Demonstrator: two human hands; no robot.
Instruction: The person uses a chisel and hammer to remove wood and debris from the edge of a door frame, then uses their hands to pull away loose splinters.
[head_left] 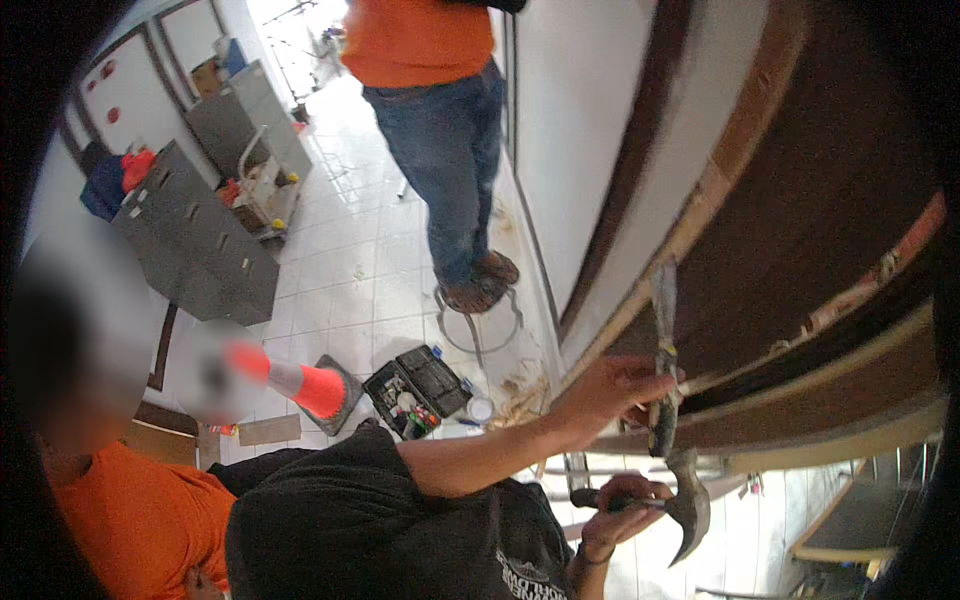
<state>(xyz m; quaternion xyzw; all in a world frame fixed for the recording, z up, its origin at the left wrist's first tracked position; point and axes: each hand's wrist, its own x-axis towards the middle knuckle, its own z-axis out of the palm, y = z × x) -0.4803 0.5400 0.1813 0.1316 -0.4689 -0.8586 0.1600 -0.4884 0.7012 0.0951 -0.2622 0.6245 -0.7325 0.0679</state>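
My left hand [605, 400] is closed round a chisel [663, 420]. The chisel's flat metal blade points away along the edge of a dark wooden frame [740, 290] with pale, stripped strips; its tip meets a light wood edge. In my right hand [625, 505] is a claw hammer [690, 510], gripped by its dark handle. The hammer head is right by the butt of the chisel, seeming to touch it. Its curved claw points away from the chisel. My left arm partly covers the floor behind it.
A person in jeans and an orange top [430, 150] stands ahead; another in orange [140, 510] is at the left. An open black toolbox [415, 390], an orange traffic cone [310, 385], wood shavings [520, 395] and a cable [475, 335] lie around. Grey cabinets [195, 235] stand further left.
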